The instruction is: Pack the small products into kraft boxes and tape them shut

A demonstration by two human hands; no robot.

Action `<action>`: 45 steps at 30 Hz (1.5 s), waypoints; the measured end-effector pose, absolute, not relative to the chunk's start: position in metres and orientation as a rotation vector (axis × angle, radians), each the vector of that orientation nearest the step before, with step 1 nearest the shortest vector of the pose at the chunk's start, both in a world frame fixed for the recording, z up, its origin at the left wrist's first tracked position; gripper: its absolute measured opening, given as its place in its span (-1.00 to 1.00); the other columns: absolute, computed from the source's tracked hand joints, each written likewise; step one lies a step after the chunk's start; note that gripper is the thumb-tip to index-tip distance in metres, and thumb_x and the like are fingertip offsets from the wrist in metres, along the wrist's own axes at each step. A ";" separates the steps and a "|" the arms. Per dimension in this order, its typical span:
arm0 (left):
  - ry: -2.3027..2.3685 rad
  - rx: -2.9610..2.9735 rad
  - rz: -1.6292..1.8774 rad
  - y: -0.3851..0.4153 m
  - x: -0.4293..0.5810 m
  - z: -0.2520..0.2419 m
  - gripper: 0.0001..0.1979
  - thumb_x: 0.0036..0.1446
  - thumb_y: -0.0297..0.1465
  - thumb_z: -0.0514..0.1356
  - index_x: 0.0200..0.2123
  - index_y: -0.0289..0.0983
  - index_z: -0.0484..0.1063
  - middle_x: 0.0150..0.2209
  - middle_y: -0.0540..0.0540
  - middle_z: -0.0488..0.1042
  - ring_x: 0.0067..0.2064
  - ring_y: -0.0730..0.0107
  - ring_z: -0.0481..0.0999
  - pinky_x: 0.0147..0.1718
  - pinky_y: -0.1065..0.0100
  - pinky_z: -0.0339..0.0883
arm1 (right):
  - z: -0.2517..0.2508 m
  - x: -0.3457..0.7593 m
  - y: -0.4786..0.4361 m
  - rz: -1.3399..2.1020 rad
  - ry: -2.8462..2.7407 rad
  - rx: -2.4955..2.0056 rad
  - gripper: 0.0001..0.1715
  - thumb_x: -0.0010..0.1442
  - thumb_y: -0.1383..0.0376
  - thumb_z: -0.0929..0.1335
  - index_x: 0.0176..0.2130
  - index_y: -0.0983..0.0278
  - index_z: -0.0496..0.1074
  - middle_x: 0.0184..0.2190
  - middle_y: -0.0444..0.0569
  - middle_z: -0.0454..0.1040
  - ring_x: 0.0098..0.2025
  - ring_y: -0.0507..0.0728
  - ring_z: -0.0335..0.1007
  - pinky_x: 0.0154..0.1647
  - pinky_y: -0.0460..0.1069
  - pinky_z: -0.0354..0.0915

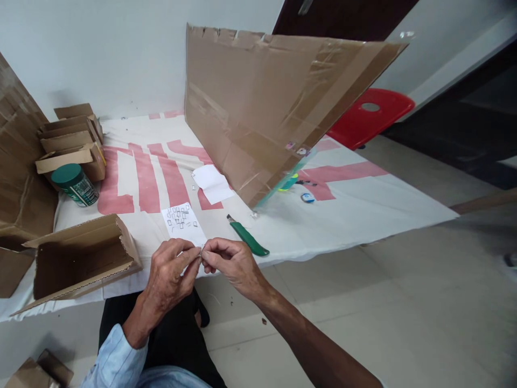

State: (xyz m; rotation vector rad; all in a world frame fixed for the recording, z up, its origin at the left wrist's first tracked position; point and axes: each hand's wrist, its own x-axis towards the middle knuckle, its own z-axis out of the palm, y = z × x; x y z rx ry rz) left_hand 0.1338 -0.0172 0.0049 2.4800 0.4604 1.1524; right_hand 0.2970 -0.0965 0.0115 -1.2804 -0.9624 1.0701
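My left hand (172, 269) and my right hand (230, 264) meet at the table's front edge, fingertips pinched together. Whatever lies between them is too small to make out. Just behind them is a white paper (180, 223) with several small dark-outlined pieces on it. A green utility knife (248, 236) lies to the right of the paper, its tip pointing away to the left. Farther back, a folded white sheet (212, 184) rests against the foot of a large upright cardboard panel (250, 102).
An open cardboard box (84, 258) sits at the front left. Behind it are a green canister (76, 185) and small cartons (72, 140). A small blue-and-white round item (307, 198) lies right of the panel. A red chair (371, 116) stands beyond the table (355, 215).
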 end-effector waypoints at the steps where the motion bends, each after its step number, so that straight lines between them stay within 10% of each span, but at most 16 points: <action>1: 0.455 2.513 1.184 -0.017 0.134 0.005 -0.83 0.37 -0.53 0.21 -0.10 -0.22 0.57 -0.27 -0.14 0.61 -0.26 0.29 0.58 -0.25 0.26 0.41 | 0.012 0.297 -0.096 1.069 -0.965 -1.281 -0.75 0.13 0.15 0.47 -0.46 0.23 0.49 -0.59 -0.15 0.45 -0.53 0.03 0.37 -0.44 -0.05 0.36; 45: 0.479 2.241 1.160 -0.021 0.139 0.009 -0.80 0.19 -0.65 0.21 -0.34 -0.23 0.51 -0.38 -0.04 0.61 -0.34 0.39 0.61 -0.30 0.35 0.42 | -0.005 0.295 -0.095 1.123 -0.844 -1.265 -0.83 0.00 0.20 0.46 -0.49 0.24 0.49 -0.61 -0.16 0.46 -0.54 0.03 0.36 -0.44 -0.04 0.32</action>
